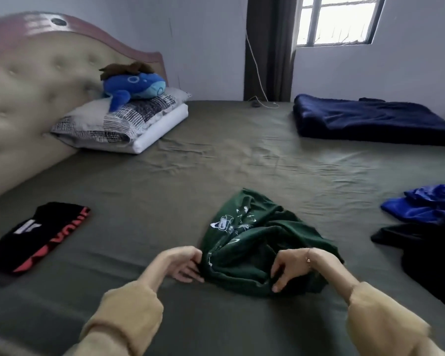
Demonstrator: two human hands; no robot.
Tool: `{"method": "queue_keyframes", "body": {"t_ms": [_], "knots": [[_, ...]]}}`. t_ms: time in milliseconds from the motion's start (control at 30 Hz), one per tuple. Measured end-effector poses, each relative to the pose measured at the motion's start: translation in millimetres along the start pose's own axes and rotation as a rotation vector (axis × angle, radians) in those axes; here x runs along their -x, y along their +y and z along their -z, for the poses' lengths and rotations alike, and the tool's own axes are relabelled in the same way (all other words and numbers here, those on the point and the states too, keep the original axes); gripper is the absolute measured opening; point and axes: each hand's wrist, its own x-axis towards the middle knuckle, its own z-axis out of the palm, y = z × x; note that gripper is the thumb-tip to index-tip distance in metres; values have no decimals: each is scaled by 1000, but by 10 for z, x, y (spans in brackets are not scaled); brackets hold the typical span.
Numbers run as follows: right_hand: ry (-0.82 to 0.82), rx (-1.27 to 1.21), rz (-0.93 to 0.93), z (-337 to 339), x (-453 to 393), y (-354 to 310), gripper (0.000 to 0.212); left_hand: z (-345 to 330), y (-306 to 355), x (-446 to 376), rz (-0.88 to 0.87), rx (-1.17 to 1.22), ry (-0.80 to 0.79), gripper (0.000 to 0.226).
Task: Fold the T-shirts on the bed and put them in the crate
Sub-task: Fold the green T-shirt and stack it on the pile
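Covering most of the view, bed (195, 160) under an olive-green sheet, lightly wrinkled across the middle. Pale walls behind; barred window (338, 19) upper right with a dark curtain (269, 47) hanging just left of it, and a white cable (254, 62) running down the wall onto the far edge of the mattress. Tufted beige headboard (34, 91) with a reddish rim on the left side. Folded navy blanket (370, 119) at the far right of the bed. Stacked pillows (129, 122) against the headboard, top one in a black-and-white check; blue plush toy (136, 86) lying on top of them. Black garment (427, 260) spread at the right edge, blue T-shirt (421, 204) crumpled just beyond it. Folded black T-shirt (39, 235) with red lettering lies flat at near left, well apart from the rest. Green T-shirt (254, 240) with a white print, bunched and unfolded, sits near centre on the sheet. Left hand (183, 263) pinches its near-left edge with curled fingers; right hand (293, 268) grips the near-right edge, fingers curled into the fabric, thin bracelet at that wrist. Both arms in tan sleeves. Crate not in view.
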Motion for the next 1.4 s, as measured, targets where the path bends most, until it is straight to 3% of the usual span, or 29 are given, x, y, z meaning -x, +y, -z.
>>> {"method": "queue_keyframes", "body": {"t_ms": [67, 167, 233, 300, 433, 567, 633, 700, 800, 900, 1000, 1133, 1200, 1267, 1334, 1400], "knots": [[12, -88, -19, -7, 41, -42, 36, -33, 83, -33, -4, -115, 114, 21], [304, -71, -100, 13, 66, 9, 40, -66, 271, -112, -156, -3, 420, 19], [398, 139, -209, -53, 40, 81, 65, -82, 379, -198, -238, 108, 432, 41], [330, 215, -262, -147, -2, 147, 82, -132, 423, -309, -295, 77, 384, 64], [316, 85, -225, -109, 41, 338, 65, -207, 497, -422, -552, 187, 503, 21], [568, -35, -346, 206, 248, 674, 36, 100, 675, -165, -720, 688, 457, 18], [745, -145, -444, 384, 341, 782, 33, 239, 736, -31, -668, 822, 400, 13], [800, -78, -550, 501, 367, 769, 35, 254, 749, 12, -563, 788, 375, 15], [726, 131, -600, 435, 260, 564, 44, 121, 603, -99, -280, 311, 368, 15], [673, 97, -467, 209, 90, 374, 54, -48, 392, -233, -62, -170, 293, 9], [617, 88, -442, 24, -48, 297, 58, -46, 390, -243, 32, -363, 233, 6], [771, 149, -520, -65, -86, 348, 49, 88, 456, -108, 288, -608, 2, 21], [811, 158, -519, -58, -75, 395, 37, 117, 456, -74, 252, -613, 62, 14], [778, 113, -458, -53, -57, 452, 28, 134, 439, -93, 101, -511, 226, 18], [789, 26, -399, -17, -7, 481, 26, 146, 410, -182, -68, -195, 366, 33], [835, -55, -384, 54, 71, 482, 27, 125, 411, -242, -166, 120, 391, 41]]}}
